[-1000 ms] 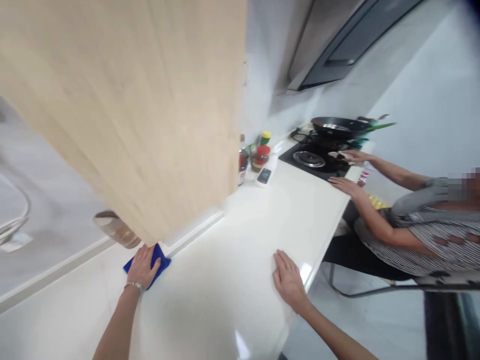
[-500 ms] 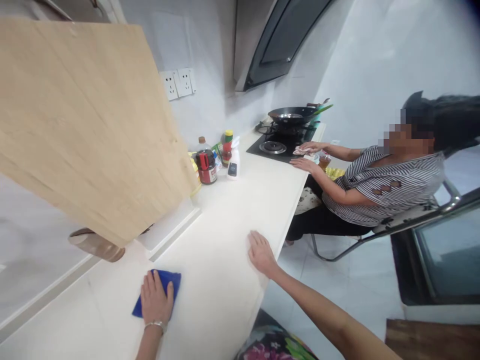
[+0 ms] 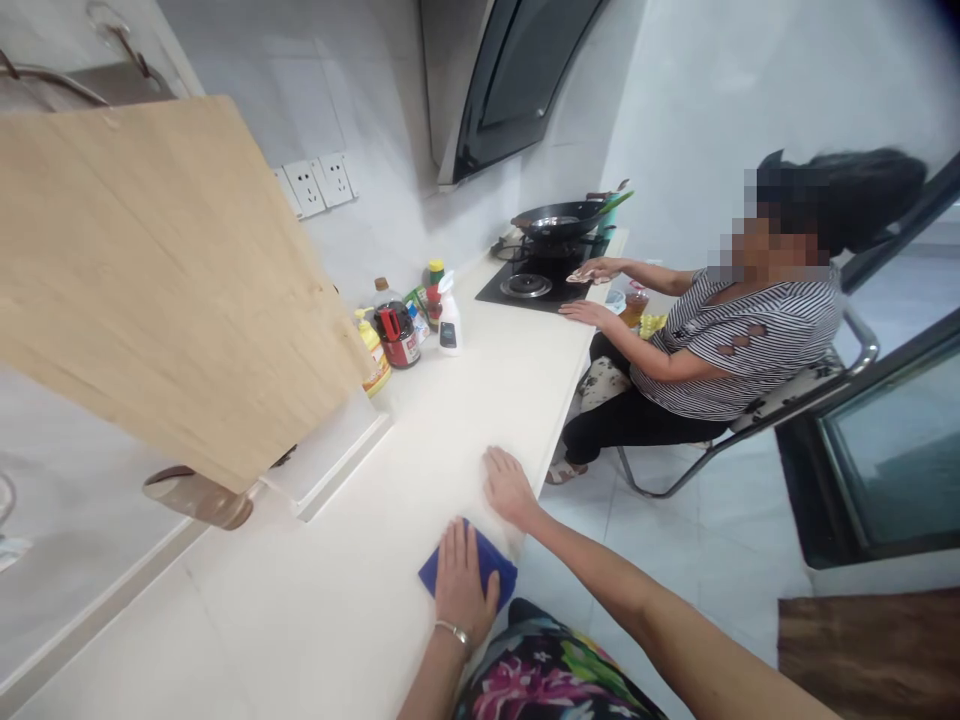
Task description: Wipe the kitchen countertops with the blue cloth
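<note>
1. Your left hand [image 3: 461,590] lies palm-down, its four fingers stretched out close together and the thumb set apart; they pinch nothing.
2. Directly beneath those fingers is the blue cloth [image 3: 493,560], flat on the counter [image 3: 300,620]. It shows on both sides of your hand, more on the thumb side, where a corner reaches about as far as the front edge. Your hand covers too much to tell a long axis.
3. Your right hand [image 3: 511,490] rests just beyond the cloth, apart from it, near the same edge, fingers extended and nearly together, holding nothing. The left is the nearer hand, being on the cloth.
4. Farther out, a wooden board [image 3: 172,280] leans on your left; a white spray bottle [image 3: 448,328] stands ahead.
5. Past that, a seated person's hand [image 3: 598,270] holds a pale cloth [image 3: 579,278] at the stove [image 3: 487,292].
</note>
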A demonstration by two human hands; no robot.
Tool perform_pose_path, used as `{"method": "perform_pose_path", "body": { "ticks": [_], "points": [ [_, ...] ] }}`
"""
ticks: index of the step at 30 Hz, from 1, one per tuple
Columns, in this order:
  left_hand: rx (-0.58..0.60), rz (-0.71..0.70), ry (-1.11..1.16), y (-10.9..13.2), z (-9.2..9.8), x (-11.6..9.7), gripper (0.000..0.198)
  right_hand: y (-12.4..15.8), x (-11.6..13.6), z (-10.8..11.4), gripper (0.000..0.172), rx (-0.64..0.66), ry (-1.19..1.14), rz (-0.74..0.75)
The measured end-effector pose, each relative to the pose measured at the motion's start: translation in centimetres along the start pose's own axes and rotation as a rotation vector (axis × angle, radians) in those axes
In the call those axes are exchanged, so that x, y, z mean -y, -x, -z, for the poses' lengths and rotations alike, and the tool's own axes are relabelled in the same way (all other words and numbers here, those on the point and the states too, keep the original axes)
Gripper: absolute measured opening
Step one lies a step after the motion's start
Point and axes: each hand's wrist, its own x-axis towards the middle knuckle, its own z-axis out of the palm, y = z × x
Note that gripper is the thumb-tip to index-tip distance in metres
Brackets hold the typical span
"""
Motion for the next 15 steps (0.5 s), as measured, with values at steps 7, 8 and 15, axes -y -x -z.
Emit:
{"method": "perform_pose_path", "body": {
  "ticks": [7,8,15],
  "points": [
    [0.044,-0.076,-0.024,-1.2,0.4,0.0,0.072,-0.1,-0.1,0.2,0.053,-0.021,-0.004,0.005],
    [0.036,-0.080,-0.037,-0.6,0.7,0.3,0.071,-0.1,-0.2,0.2,0.053,-0.018,-0.005,0.007],
    [-0.039,0.059,-0.116,7.6,4.2,5.1,0.070,0.0,-0.6,-0.1,0.054,0.014,-0.007,0.016]
  ]
}}
